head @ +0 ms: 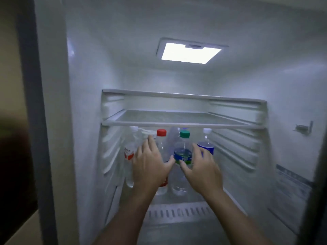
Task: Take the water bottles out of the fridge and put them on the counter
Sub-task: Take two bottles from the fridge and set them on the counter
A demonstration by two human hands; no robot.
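Fridge (283, 85); open hands (150, 167) near bottles (183, 154)

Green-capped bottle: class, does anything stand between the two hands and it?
Nothing visible does. The green-capped bottle stands at the front of the group, with the left hand and right hand open on either side of it.

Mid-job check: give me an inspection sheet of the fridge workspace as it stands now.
Surface: fridge floor carries the bottles; glass shelf above looks bare.
Job's things: green-capped bottle, red-capped bottle, blue-labelled bottle, white-capped bottle with red print upright; at least one more clear bottle behind, blurred.
Clutter: nothing seen.
Grippers: left hand open in front of the red-capped bottle; right hand open beside the green-capped bottle; neither grips yet.
Cables: nothing seen.
Surroundings: interior light on; sticker on right wall.
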